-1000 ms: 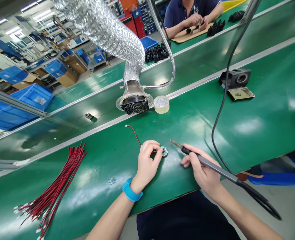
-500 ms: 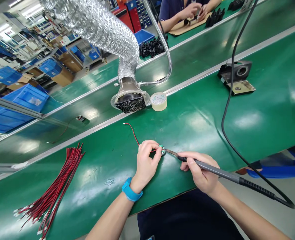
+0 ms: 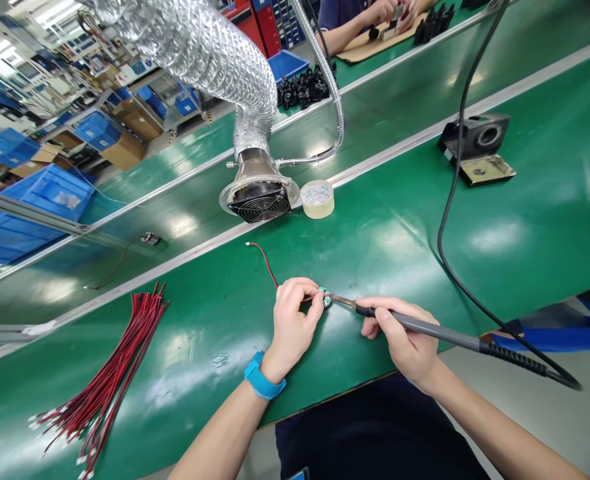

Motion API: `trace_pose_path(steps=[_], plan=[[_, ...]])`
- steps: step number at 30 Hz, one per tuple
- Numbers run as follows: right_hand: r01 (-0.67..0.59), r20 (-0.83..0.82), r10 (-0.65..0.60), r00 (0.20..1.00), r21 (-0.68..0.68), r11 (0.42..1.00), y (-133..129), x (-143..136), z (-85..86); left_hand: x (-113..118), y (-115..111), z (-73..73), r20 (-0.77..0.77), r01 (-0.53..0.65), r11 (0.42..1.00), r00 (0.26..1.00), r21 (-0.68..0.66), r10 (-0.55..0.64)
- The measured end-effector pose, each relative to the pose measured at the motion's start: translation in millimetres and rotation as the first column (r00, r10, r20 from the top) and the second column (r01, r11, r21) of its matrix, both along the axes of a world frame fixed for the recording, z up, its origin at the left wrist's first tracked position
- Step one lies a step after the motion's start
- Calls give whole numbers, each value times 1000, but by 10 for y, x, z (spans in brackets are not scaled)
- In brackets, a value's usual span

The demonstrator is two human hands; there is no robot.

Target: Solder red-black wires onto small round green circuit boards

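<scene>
My left hand [image 3: 295, 317], with a blue band on its wrist, pinches a thin red wire [image 3: 265, 259] at the edge of a small round green circuit board [image 3: 327, 298]. The wire's other end, with a white connector, lies on the green bench. My right hand [image 3: 409, 337] grips a soldering iron [image 3: 437, 331] like a pen. The iron's tip meets the board or hovers just over it; I cannot tell which. My left fingers hide part of the board and wire.
A bundle of red and black wires [image 3: 117, 373] lies at left. A fume extractor fan [image 3: 262, 200], a tape roll [image 3: 317, 199] and an open soldering stand [image 3: 479, 150] line the back. The iron's black cable [image 3: 445, 227] loops at right. Across the belt, a co-worker's hands [image 3: 392, 13] are busy.
Both hands stay nearly in place, the iron's tip still at the board. The iron's rear end and cable have risen slightly. A small wired part on the belt has slid left.
</scene>
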State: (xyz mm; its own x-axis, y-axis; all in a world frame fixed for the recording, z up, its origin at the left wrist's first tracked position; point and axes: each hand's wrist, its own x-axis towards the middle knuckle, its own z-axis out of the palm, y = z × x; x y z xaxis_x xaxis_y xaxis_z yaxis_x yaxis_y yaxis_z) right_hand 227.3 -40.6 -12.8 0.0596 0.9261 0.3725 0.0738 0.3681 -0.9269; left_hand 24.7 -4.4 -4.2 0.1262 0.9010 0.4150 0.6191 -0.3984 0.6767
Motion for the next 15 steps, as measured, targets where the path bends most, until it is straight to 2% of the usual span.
trace_pose_path(steps=[4, 7, 15], plan=[[-4, -94, -4, 996, -83, 997, -6, -4, -19, 1, 0, -1, -9, -3, 1000, 1000, 2, 3], [31, -136, -44, 990, -97, 995, -19, -8, -31, 1, 0, 0, -12, -6, 1000, 1000, 4, 6], [58, -123, -71, 990, -101, 993, -34, -10, -38, -3, 1, 18, -43, -10, 1000, 999, -9, 10]])
